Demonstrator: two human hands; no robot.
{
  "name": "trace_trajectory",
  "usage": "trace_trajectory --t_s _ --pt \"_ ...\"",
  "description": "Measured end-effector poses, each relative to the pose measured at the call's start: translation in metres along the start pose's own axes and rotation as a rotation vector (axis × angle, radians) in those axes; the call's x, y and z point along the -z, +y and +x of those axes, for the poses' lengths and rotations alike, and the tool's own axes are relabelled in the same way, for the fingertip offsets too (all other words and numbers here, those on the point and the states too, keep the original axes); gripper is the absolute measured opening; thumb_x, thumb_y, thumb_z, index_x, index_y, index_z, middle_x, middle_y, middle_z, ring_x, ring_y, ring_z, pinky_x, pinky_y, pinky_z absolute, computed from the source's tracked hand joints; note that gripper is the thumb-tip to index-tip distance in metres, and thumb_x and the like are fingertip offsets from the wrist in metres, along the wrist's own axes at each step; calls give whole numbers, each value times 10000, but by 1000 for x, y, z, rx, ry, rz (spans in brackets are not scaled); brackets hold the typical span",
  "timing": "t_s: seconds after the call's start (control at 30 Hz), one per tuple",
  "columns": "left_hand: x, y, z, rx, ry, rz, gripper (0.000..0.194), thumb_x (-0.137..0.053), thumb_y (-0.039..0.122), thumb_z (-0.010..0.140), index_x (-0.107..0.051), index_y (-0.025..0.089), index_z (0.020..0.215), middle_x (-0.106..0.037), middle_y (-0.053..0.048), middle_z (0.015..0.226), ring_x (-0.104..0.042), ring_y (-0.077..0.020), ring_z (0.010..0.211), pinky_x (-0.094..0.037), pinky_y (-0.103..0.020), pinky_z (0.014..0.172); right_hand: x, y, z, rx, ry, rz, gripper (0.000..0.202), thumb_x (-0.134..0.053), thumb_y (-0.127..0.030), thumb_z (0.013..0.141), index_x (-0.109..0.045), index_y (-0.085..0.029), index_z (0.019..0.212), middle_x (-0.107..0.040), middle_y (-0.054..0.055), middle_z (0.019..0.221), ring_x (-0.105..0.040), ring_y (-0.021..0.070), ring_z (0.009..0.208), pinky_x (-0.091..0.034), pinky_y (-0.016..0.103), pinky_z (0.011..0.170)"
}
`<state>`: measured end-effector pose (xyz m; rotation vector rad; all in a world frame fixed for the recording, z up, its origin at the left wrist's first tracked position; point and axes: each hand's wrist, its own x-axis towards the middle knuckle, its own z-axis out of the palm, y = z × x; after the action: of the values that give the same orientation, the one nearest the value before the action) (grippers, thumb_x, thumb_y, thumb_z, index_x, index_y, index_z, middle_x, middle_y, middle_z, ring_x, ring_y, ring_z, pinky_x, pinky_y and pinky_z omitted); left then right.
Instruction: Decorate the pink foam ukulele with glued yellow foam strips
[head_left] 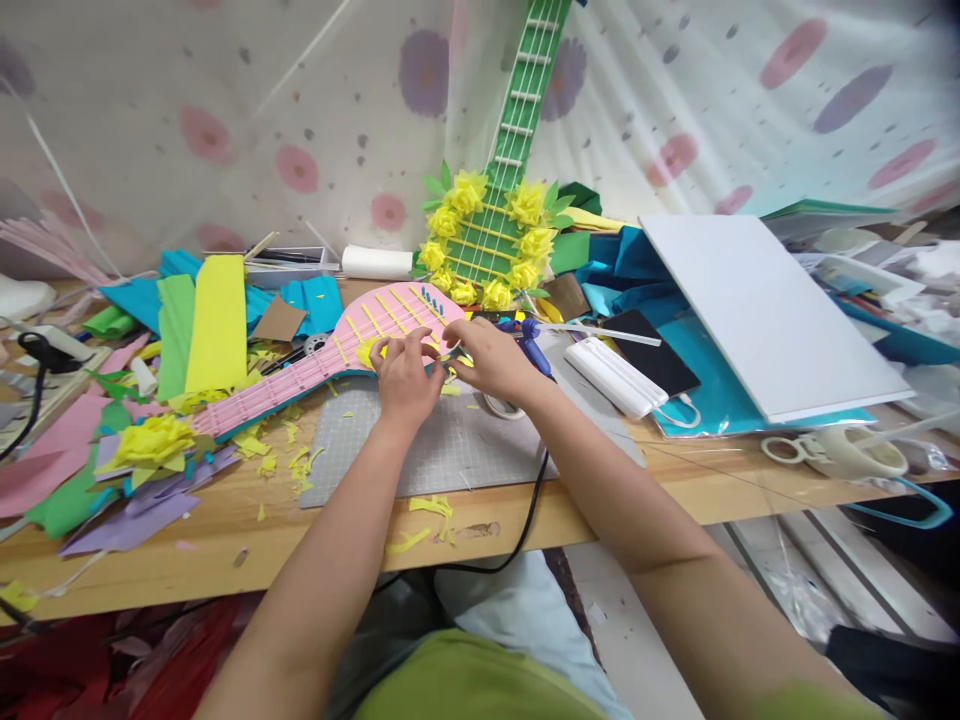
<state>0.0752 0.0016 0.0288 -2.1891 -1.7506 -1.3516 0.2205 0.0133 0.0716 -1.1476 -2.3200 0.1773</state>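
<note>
A pink paper model of a stringed instrument (281, 385) lies tilted on a grey cutting mat (352, 450), its round body away from me and its neck toward the left. My left hand (409, 375) is at the near edge of the body, fingers curled, beside a bit of yellow paper (367, 352). Close to its fingertips, my right hand (491, 355) has its thumb and fingers drawn together in a pinch. Whatever small piece lies between the two hands is mostly hidden by the fingers. A blue glue gun (534, 345) rests just behind my right hand.
Behind stands a green paper instrument (487, 235) ringed with yellow flowers. A yellow paper flower (150, 443) and coloured paper sheets (217, 320) crowd the left. On the right are a white power bank-like box (615, 375), a white board (765, 310) and a tape dispenser (847, 450). A black cable (525, 535) crosses the table edge.
</note>
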Motion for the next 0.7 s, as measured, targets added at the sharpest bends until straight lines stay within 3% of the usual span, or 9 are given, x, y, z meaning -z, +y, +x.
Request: trace_trajectory --t_s 0.1,0.17,0.3,0.43,0.53,0.7 --pt "0 -2 0 -13 18 20 381 -553 189 711 -490 249 1082 -708 -21 864 -552 -250 979 -213 -432 1005 -8 -2 11 25 -37 -44 207 -501 -133 767 -517 -194 964 -651 50 893 -518 208 918 -384 294 710" --pt "-1 -3 0 -2 39 21 381 -555 198 715 -486 244 1087 -707 -25 879 -554 -249 978 -221 -431 995 -13 0 13 -6 3 -2 204 -500 -132 765 -519 -196 958 -651 39 850 -526 203 901 -390 295 708" --pt "-1 -2 0 81 64 -19 382 -565 212 725 -462 249 1090 -707 -18 892 -556 -242 1001 -240 -427 975 -23 7 12 -131 114 253 195 -531 -171 749 -522 -202 942 -646 25 882 -567 159 819 -425 284 723" --pt "-1 -2 0 120 69 -37 348 -565 191 724 -465 249 1052 -705 -10 853 -574 -232 980 -258 -422 955 -27 12 7 -172 129 438 199 -550 -200 740 -536 -197 938 -646 16 871 -591 132 775 -451 275 745" --pt "-3 0 -1 92 64 -20 321 -560 196 730 -473 251 1034 -706 -8 861 -575 -231 971 -246 -429 973 -26 13 6 -140 117 385 208 -573 -243 744 -567 -197 947 -655 21 868 -587 143 800 -447 280 758" --pt "4 -2 3 24 60 3 278 -562 205 726 -519 252 997 -695 -4 847 -566 -231 946 -255 -427 987 -26 10 5 -133 128 200 87 -547 -224 770 -626 -205 802 -662 25 820 -569 161 798 -421 282 737"
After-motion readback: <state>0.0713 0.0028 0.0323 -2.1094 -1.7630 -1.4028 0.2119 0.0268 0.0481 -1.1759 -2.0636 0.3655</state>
